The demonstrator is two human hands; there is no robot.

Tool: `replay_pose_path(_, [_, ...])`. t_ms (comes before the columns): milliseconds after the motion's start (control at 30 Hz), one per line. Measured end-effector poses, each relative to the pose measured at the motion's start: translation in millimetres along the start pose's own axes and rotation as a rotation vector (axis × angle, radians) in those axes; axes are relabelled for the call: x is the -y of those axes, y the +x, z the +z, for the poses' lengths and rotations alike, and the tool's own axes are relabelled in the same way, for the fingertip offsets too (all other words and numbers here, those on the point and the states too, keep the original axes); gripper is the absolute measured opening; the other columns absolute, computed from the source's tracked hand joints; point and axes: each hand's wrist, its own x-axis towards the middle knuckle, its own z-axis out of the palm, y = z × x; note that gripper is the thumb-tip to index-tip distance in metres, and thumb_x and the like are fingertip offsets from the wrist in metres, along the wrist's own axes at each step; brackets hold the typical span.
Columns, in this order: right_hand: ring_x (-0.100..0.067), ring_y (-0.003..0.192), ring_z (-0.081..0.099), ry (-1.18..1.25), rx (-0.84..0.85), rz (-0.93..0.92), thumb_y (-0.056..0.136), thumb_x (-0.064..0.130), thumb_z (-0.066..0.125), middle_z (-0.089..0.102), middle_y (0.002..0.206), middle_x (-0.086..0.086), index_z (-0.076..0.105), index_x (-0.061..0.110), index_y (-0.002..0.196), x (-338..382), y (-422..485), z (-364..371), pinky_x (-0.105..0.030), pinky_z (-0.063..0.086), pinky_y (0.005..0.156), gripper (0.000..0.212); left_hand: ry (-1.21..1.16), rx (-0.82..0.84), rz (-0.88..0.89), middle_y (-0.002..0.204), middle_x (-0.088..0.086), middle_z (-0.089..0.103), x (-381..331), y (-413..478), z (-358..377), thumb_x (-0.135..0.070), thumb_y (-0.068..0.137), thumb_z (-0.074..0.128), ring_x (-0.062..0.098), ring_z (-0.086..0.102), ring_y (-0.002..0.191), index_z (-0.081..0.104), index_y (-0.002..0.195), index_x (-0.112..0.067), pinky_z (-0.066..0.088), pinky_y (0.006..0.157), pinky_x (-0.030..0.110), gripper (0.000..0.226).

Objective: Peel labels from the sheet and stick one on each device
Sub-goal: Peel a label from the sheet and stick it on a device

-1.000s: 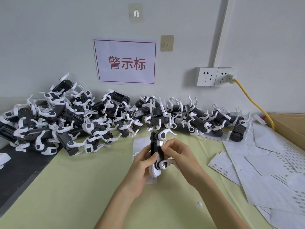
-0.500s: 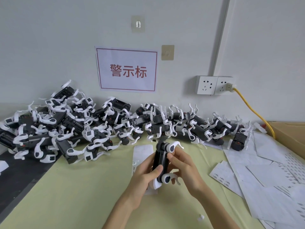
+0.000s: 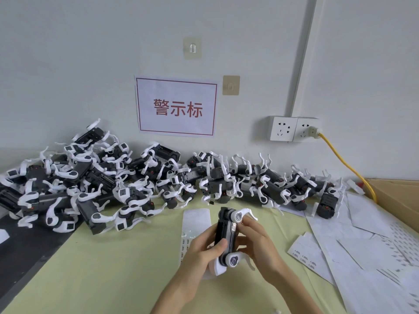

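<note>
I hold one black device with white clips (image 3: 227, 232) upright above the yellow-green table (image 3: 108, 264). My left hand (image 3: 201, 248) grips its lower body, thumb across the black side. My right hand (image 3: 256, 241) holds its right side, fingertips pressing near a small label by the upper white clip. A long white label sheet (image 3: 192, 225) lies on the table behind my hands, partly hidden by them. A big pile of the same devices (image 3: 140, 184) runs along the wall.
Several used white backing sheets (image 3: 362, 252) cover the table on the right. A cardboard box (image 3: 399, 196) stands at the far right, with a yellow cable (image 3: 344, 162) running to wall sockets (image 3: 292, 129). A dark mat (image 3: 25, 243) borders the table's left edge.
Both hands have turned the device, so its black side and clips now face me more. The view has dropped slightly, and the hands sit lower in the frame.
</note>
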Motion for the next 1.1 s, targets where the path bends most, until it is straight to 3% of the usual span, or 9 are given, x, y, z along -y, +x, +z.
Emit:
replay_pose_path(167, [-0.026, 0.073, 0.054, -0.072, 0.009, -0.085, 0.09, 0.035, 0.063, 0.053, 0.079, -0.014, 0.046, -0.004, 0.087, 6, -2, 9, -0.038, 0.049, 0.063, 0.043, 0.033, 0.009, -0.071, 0.122, -0.01, 0.074, -11, -5, -2, -0.027, 0.103, 0.054, 0.008, 0.072, 0.108, 0.069, 0.121, -0.047, 0.054, 0.069, 0.014, 0.03])
replay_pose_path(333, [-0.028, 0.077, 0.058, -0.066, -0.005, -0.082, 0.09, 0.04, 0.062, 0.058, 0.082, -0.014, 0.045, -0.01, 0.094, 6, -3, 8, -0.04, 0.048, 0.069, 0.052, -0.042, 0.008, -0.09, 0.121, 0.003, 0.075, -11, -6, 1, -0.038, 0.093, 0.068, 0.017, 0.071, 0.096, 0.071, 0.123, -0.039, 0.058, 0.077, 0.028, 0.03])
replay_pose_path(467, [-0.035, 0.067, 0.055, -0.05, 0.003, -0.088, 0.1, 0.036, 0.061, 0.054, 0.078, -0.024, 0.04, -0.004, 0.087, 4, -2, 8, -0.036, 0.049, 0.054, 0.048, -0.126, 0.049, -0.139, 0.124, 0.013, 0.073, -8, -5, -3, -0.048, 0.088, 0.067, 0.029, 0.071, 0.1, 0.069, 0.129, -0.033, 0.057, 0.091, 0.046, 0.043])
replay_pose_path(567, [-0.037, 0.06, 0.056, -0.057, -0.016, -0.098, 0.104, 0.028, 0.052, 0.052, 0.075, -0.032, 0.04, -0.003, 0.085, 3, -1, 5, -0.035, 0.048, 0.047, 0.038, -0.136, 0.062, -0.14, 0.124, 0.015, 0.072, -5, -4, -4, -0.05, 0.088, 0.068, 0.029, 0.072, 0.101, 0.068, 0.13, -0.03, 0.058, 0.088, 0.045, 0.046])
replay_pose_path(700, [-0.021, 0.059, 0.052, -0.19, -0.131, -0.131, 0.107, 0.019, 0.049, 0.055, 0.062, -0.002, 0.049, 0.002, 0.077, -3, 2, 8, -0.03, 0.044, 0.057, 0.034, -0.184, -0.001, -0.168, 0.118, 0.011, 0.075, -1, 0, -2, -0.051, 0.083, 0.07, 0.025, 0.072, 0.094, 0.073, 0.123, -0.026, 0.057, 0.074, 0.037, 0.047])
replay_pose_path(800, [-0.011, 0.053, 0.047, -0.485, -0.35, -0.239, 0.101, 0.016, 0.058, 0.055, 0.056, -0.005, 0.057, 0.012, 0.068, -9, 4, 7, -0.024, 0.039, 0.054, 0.033, -0.237, -0.123, -0.208, 0.096, 0.01, 0.076, 3, 5, -4, -0.052, 0.07, 0.074, 0.02, 0.068, 0.071, 0.08, 0.101, -0.021, 0.055, 0.06, 0.03, 0.045])
replay_pose_path(967, [-0.013, 0.062, 0.056, -0.316, -0.587, -0.327, 0.098, 0.017, 0.063, 0.063, 0.066, 0.001, 0.064, 0.024, 0.07, 0, 3, -1, -0.033, 0.045, 0.062, 0.029, -0.323, -0.238, -0.206, 0.082, 0.01, 0.073, 3, 7, -13, -0.041, 0.069, 0.072, 0.016, 0.063, 0.059, 0.082, 0.08, -0.016, 0.047, 0.049, 0.026, 0.029])
replay_pose_path(1033, [-0.01, 0.082, 0.065, -0.252, -0.544, -0.324, 0.092, 0.031, 0.063, 0.07, 0.087, 0.01, 0.07, 0.026, 0.086, 7, 2, -3, -0.033, 0.05, 0.074, 0.011, -0.308, -0.22, -0.228, 0.081, 0.009, 0.072, 1, 7, -14, -0.043, 0.065, 0.074, 0.015, 0.06, 0.057, 0.081, 0.078, -0.015, 0.045, 0.048, 0.024, 0.031])
replay_pose_path(1100, [-0.004, 0.099, 0.065, -0.206, -0.386, -0.275, 0.086, 0.047, 0.058, 0.071, 0.105, 0.019, 0.071, 0.029, 0.105, 7, 2, -7, -0.03, 0.052, 0.082, 0.03, -0.275, -0.183, -0.256, 0.081, 0.011, 0.071, 0, 6, -14, -0.043, 0.06, 0.078, 0.017, 0.057, 0.055, 0.079, 0.08, -0.013, 0.044, 0.048, 0.025, 0.035])
